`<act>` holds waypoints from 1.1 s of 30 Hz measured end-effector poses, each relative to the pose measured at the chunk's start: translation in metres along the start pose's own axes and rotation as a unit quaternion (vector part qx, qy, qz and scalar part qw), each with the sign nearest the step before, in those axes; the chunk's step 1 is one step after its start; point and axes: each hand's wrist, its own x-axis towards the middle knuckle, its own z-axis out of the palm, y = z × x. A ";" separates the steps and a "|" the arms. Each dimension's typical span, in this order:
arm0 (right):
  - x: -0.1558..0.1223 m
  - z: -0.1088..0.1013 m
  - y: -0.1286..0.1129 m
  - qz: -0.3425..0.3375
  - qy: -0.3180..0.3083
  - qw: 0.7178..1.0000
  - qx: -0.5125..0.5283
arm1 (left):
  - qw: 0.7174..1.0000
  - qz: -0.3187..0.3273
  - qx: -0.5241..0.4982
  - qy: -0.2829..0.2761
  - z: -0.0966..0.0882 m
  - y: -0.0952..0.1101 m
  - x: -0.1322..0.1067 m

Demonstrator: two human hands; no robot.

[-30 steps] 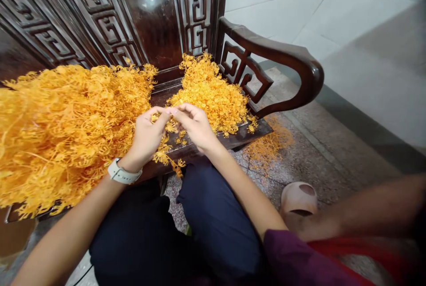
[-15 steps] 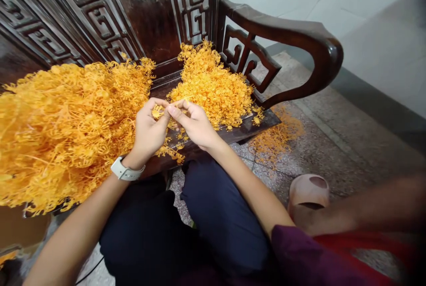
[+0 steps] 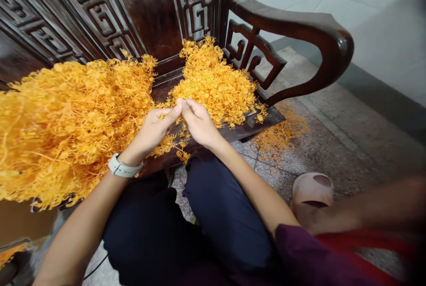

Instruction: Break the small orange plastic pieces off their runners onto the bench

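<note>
My left hand (image 3: 155, 127), with a pale watch strap (image 3: 124, 167) on its wrist, is closed with thumb and fingers pinched. My right hand (image 3: 199, 125) is pinched against it, and the fingertips of both meet. Whatever lies between the fingertips is hidden. On the left spreads a large heap of orange-yellow plastic flower pieces with thin stems (image 3: 73, 121). Just beyond my right hand sits a smaller pile of loose orange-yellow flower pieces (image 3: 216, 86). A few stray pieces (image 3: 181, 155) lie below my hands at the bench edge.
A dark carved wooden bench (image 3: 233, 133) bears both heaps, with a curved armrest (image 3: 293, 28) at the right. Thin orange stems (image 3: 281, 133) are scattered on the floor. A foot in a pale slipper (image 3: 313, 190) rests at the right, beside a red stool-like edge (image 3: 372, 239).
My fingertips have come together slightly higher and to the right. The yellow piece seen by my left hand earlier is no longer visible there. The view has shifted a little.
</note>
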 end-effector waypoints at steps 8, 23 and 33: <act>-0.002 0.001 -0.010 0.143 -0.080 0.964 0.211 | 0.978 -0.011 -0.208 0.030 0.007 0.009 -0.004; -0.003 0.000 -0.016 0.132 -0.135 0.932 0.311 | 0.951 -0.015 -0.307 0.023 0.012 0.013 -0.006; -0.003 -0.013 -0.017 0.102 -0.078 0.915 0.382 | 0.906 0.000 -0.411 0.103 -0.013 0.038 -0.007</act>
